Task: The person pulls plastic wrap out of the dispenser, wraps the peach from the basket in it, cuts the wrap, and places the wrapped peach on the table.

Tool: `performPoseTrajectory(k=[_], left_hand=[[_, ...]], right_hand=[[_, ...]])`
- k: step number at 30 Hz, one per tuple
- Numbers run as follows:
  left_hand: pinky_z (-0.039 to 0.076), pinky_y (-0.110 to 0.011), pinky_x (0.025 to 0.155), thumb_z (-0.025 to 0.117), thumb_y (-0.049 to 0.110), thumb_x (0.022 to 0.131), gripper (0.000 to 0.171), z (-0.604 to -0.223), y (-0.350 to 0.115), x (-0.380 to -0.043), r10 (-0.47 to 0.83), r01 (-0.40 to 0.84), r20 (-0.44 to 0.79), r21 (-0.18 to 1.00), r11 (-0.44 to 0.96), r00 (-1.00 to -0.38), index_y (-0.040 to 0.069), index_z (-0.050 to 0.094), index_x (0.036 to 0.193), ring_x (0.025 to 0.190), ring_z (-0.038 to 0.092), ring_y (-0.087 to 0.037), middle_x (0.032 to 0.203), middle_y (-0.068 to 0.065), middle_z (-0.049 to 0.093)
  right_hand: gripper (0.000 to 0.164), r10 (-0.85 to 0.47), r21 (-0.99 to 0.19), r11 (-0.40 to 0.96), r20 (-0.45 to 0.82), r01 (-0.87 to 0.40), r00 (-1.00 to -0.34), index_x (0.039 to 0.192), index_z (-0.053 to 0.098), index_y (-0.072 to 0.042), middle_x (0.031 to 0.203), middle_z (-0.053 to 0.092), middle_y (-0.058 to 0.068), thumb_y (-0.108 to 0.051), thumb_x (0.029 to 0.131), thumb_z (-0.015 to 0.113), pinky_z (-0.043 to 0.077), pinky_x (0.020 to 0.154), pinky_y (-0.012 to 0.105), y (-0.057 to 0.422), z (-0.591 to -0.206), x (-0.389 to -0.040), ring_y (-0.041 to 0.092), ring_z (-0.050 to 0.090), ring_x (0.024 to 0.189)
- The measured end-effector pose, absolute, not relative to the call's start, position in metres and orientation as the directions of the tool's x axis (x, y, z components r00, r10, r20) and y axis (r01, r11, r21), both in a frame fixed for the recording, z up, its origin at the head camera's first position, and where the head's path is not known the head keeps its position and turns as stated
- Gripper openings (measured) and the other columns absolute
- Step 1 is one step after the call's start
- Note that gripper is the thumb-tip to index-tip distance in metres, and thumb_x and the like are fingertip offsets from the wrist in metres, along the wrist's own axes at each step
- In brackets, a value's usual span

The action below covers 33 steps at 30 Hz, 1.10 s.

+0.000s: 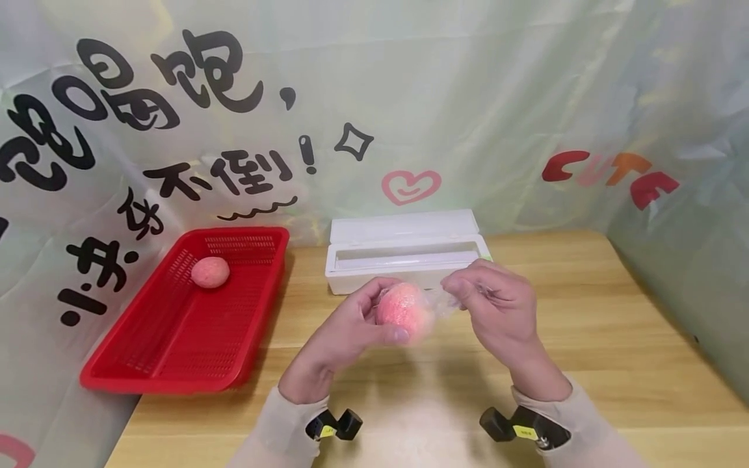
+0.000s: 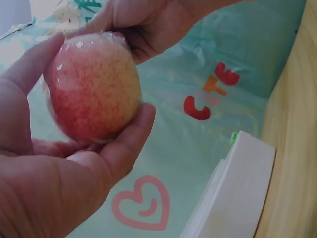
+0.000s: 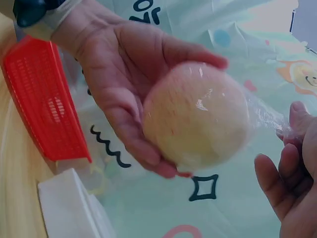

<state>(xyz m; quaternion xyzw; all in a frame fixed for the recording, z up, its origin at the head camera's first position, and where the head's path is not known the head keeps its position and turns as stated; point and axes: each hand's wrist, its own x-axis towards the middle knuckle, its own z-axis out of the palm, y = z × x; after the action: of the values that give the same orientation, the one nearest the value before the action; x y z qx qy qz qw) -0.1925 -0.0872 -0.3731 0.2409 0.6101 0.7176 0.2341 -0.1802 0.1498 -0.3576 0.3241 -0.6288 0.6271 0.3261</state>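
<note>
An apple [image 1: 402, 311], red on one side and pale yellow on the other, is covered in clear plastic film. My left hand [image 1: 351, 325] grips it, thumb on one side and fingers curled round the other. The apple's wrapped surface [image 2: 94, 89] shines in the left wrist view. From its right side runs a twisted tail of film [image 3: 270, 116], whose end my right hand [image 1: 497, 309] pinches between thumb and fingers. Both hands are raised above the table, in front of a white box [image 1: 404, 250] with its lid up and a white roll inside.
On the left stands a red plastic basket [image 1: 193, 364] with another pinkish apple [image 1: 210, 272] in it. A wooden table [image 1: 585, 312] lies beneath. Printed cloth [image 1: 497, 97] hangs behind and at the sides.
</note>
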Motion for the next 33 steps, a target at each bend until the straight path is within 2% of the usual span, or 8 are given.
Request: performPoseTrajectory(k=[3,11,14,18,20,26,30,33], left_hand=[[0.058,-0.033,0.101,0.087,0.007,0.085,0.071,-0.37,-0.09,-0.191,0.672,0.003,0.12,0.985,-0.172,-0.731,0.002,0.049,0.146,0.123,0.062,-0.024,0.141,-0.014,0.057],[0.056,-0.036,0.105,0.085,-0.003,0.083,0.075,-0.368,-0.093,-0.189,0.737,0.108,0.288,0.953,-0.283,-0.611,-0.003,0.045,0.146,0.126,0.061,-0.023,0.143,-0.014,0.054],[0.056,-0.038,0.106,0.085,-0.006,0.082,0.079,-0.367,-0.095,-0.187,0.744,0.152,0.348,0.935,-0.321,-0.57,-0.004,0.043,0.149,0.129,0.057,-0.024,0.147,-0.014,0.051],[0.055,-0.038,0.107,0.083,-0.01,0.083,0.081,-0.366,-0.098,-0.186,0.767,0.182,0.383,0.923,-0.339,-0.515,-0.003,0.041,0.153,0.129,0.056,-0.025,0.148,-0.015,0.049],[0.055,-0.038,0.107,0.081,-0.011,0.083,0.083,-0.365,-0.1,-0.186,0.776,0.186,0.37,0.929,-0.321,-0.511,-0.002,0.04,0.155,0.128,0.057,-0.025,0.148,-0.016,0.048],[0.056,-0.042,0.106,0.082,-0.011,0.082,0.088,-0.363,-0.104,-0.186,0.796,0.166,0.295,0.955,-0.244,-0.528,0.001,0.038,0.158,0.128,0.059,-0.025,0.151,-0.022,0.046],[0.056,-0.042,0.107,0.082,-0.012,0.08,0.085,-0.363,-0.105,-0.188,0.796,0.225,0.297,0.952,-0.207,-0.527,0.002,0.042,0.154,0.128,0.059,-0.027,0.151,-0.022,0.047],[0.051,-0.043,0.112,0.083,-0.011,0.078,0.085,-0.364,-0.107,-0.191,0.78,0.312,0.316,0.936,-0.163,-0.54,0.005,0.046,0.153,0.133,0.055,-0.028,0.153,-0.016,0.05]], right_hand=[[0.017,-0.02,-0.548,-0.02,0.836,-0.836,-0.548,0.088,0.078,0.002,0.07,0.065,0.002,-0.013,0.095,0.078,0.043,0.058,0.02,0.15,-0.356,-0.181,0.008,0.053,0.065],[0.023,-0.06,-0.648,-0.115,0.761,-0.753,-0.646,0.081,0.074,0.001,0.07,0.064,-0.001,-0.017,0.096,0.077,0.045,0.055,0.022,0.142,-0.359,-0.177,0.009,0.053,0.063],[0.026,-0.086,-0.587,-0.155,0.809,-0.794,-0.581,0.081,0.073,0.002,0.071,0.066,0.002,-0.018,0.097,0.076,0.047,0.056,0.023,0.139,-0.36,-0.173,0.01,0.056,0.066],[0.023,-0.125,-0.439,-0.261,0.899,-0.86,-0.42,0.084,0.071,0.006,0.076,0.067,0.01,-0.012,0.098,0.073,0.048,0.059,0.026,0.135,-0.361,-0.172,0.015,0.059,0.071],[0.022,-0.133,-0.431,-0.277,0.902,-0.859,-0.41,0.085,0.071,0.006,0.076,0.067,0.01,-0.011,0.098,0.073,0.048,0.058,0.026,0.134,-0.36,-0.171,0.015,0.058,0.071],[0.019,-0.142,-0.675,-0.131,0.737,-0.726,-0.661,0.077,0.068,-0.002,0.068,0.061,0.001,-0.004,0.092,0.08,0.045,0.053,0.023,0.132,-0.357,-0.165,0.008,0.053,0.064],[0.021,-0.156,-0.846,-0.027,0.53,-0.533,-0.833,0.076,0.065,-0.005,0.071,0.062,-0.005,0.006,0.087,0.079,0.048,0.054,0.022,0.129,-0.354,-0.163,0.007,0.054,0.067],[0.025,-0.214,-0.936,0.018,0.341,-0.353,-0.915,0.09,0.061,0.0,0.086,0.065,0.0,-0.013,0.091,0.082,0.053,0.061,0.024,0.128,-0.357,-0.166,0.011,0.059,0.077]])
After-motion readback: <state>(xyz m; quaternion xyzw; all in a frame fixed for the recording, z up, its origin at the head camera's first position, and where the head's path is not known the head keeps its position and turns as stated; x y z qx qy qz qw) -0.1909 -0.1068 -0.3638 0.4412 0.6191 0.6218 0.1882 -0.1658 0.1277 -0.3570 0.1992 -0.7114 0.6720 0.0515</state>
